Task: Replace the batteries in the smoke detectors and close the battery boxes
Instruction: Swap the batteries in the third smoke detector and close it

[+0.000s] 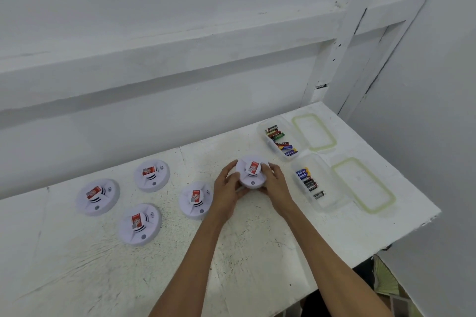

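Our left hand and right hand clasp one detector from either side, mid-table beside the boxes, probably to flip it for its battery door. Four more detectors lie face up, left. Two open boxes hold batteries, uncountable here; two lids lie alongside.
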A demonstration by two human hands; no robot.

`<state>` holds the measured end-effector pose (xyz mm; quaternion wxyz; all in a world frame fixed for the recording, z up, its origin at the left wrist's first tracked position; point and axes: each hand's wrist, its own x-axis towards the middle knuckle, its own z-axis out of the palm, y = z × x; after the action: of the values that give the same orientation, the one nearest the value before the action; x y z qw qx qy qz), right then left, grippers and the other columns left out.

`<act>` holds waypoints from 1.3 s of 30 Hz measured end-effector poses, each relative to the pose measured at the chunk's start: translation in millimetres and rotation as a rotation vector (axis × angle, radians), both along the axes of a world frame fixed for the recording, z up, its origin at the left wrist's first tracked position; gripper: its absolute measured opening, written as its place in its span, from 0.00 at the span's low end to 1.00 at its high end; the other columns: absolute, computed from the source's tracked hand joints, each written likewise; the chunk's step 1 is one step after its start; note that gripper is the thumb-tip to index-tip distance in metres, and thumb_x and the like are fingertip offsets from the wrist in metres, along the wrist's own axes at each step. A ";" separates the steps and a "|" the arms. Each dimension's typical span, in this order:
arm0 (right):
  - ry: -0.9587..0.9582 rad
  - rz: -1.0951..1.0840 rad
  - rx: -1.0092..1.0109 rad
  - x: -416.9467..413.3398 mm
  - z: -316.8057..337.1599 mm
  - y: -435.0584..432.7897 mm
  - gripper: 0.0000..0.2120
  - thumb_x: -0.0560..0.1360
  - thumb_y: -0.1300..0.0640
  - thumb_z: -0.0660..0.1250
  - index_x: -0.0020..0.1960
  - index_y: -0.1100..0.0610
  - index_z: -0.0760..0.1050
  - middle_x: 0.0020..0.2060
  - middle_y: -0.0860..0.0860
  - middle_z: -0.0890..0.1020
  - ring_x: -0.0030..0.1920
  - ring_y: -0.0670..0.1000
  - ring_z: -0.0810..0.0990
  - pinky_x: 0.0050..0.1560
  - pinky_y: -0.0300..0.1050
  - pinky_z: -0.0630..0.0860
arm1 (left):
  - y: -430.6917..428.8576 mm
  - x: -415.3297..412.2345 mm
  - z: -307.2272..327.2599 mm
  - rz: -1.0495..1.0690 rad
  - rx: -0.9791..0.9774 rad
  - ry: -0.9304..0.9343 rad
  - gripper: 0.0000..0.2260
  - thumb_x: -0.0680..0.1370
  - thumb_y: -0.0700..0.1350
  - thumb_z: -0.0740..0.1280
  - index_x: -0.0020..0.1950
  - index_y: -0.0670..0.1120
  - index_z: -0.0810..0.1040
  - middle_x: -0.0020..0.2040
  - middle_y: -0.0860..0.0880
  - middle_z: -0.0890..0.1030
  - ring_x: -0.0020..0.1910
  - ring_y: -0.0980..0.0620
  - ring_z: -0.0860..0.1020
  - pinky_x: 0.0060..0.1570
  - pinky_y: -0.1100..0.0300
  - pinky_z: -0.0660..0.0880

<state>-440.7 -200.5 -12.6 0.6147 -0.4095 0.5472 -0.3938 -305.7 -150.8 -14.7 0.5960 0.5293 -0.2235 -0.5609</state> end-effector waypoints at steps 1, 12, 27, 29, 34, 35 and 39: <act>0.023 0.018 -0.013 8.7 5.0 -6.9 0.15 0.81 0.46 0.64 0.62 0.54 0.76 0.57 0.53 0.82 0.55 0.51 0.83 0.53 0.51 0.83 | -4.5 8.9 5.8 0.016 0.000 -0.004 0.16 0.84 0.38 0.63 0.72 0.46 0.76 0.63 0.43 0.84 0.57 0.42 0.85 0.48 0.52 0.84; 0.341 0.222 -0.198 106.3 38.6 -33.2 0.10 0.80 0.51 0.66 0.52 0.54 0.84 0.45 0.55 0.86 0.39 0.50 0.83 0.44 0.54 0.85 | -12.0 128.2 13.7 0.053 0.081 -0.322 0.15 0.80 0.35 0.65 0.66 0.42 0.80 0.59 0.43 0.85 0.60 0.43 0.83 0.59 0.51 0.81; 0.662 0.331 -0.285 135.4 25.4 -28.1 0.15 0.80 0.60 0.62 0.57 0.71 0.78 0.52 0.66 0.83 0.54 0.64 0.81 0.60 0.56 0.75 | -3.8 142.1 -7.3 0.063 0.146 -0.720 0.16 0.79 0.34 0.63 0.59 0.48 0.84 0.51 0.50 0.86 0.49 0.51 0.81 0.46 0.62 0.76; 0.664 0.322 -0.282 135.2 23.3 -28.9 0.13 0.79 0.61 0.61 0.51 0.71 0.79 0.47 0.66 0.83 0.49 0.64 0.81 0.55 0.56 0.77 | -4.5 141.4 -5.1 0.061 0.139 -0.743 0.14 0.79 0.34 0.63 0.56 0.48 0.84 0.49 0.50 0.86 0.47 0.52 0.80 0.47 0.59 0.77; 0.677 0.328 -0.259 133.2 24.3 -24.1 0.15 0.79 0.64 0.60 0.62 0.71 0.76 0.58 0.65 0.81 0.60 0.62 0.79 0.63 0.55 0.73 | -2.9 145.6 -8.3 0.025 0.203 -0.711 0.15 0.80 0.37 0.63 0.63 0.46 0.83 0.57 0.50 0.85 0.56 0.49 0.82 0.58 0.51 0.79; 0.679 0.337 -0.275 134.0 24.8 -22.2 0.16 0.80 0.64 0.61 0.64 0.68 0.75 0.61 0.63 0.80 0.62 0.61 0.78 0.63 0.52 0.73 | -1.9 146.7 -8.4 0.027 0.220 -0.702 0.16 0.80 0.38 0.64 0.66 0.46 0.81 0.60 0.49 0.84 0.59 0.49 0.81 0.61 0.50 0.79; 0.649 0.324 -0.347 143.1 25.7 -17.0 0.16 0.79 0.61 0.63 0.66 0.56 0.75 0.64 0.56 0.74 0.62 0.57 0.77 0.61 0.48 0.77 | 3.3 148.2 1.0 0.090 0.231 -0.628 0.20 0.80 0.35 0.65 0.73 0.42 0.74 0.65 0.50 0.78 0.64 0.48 0.78 0.65 0.50 0.77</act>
<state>-297.6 -217.5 13.0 0.3858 -0.6913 0.5665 -0.2288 -157.5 -147.5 -13.7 0.4585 0.7496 -0.3076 -0.3651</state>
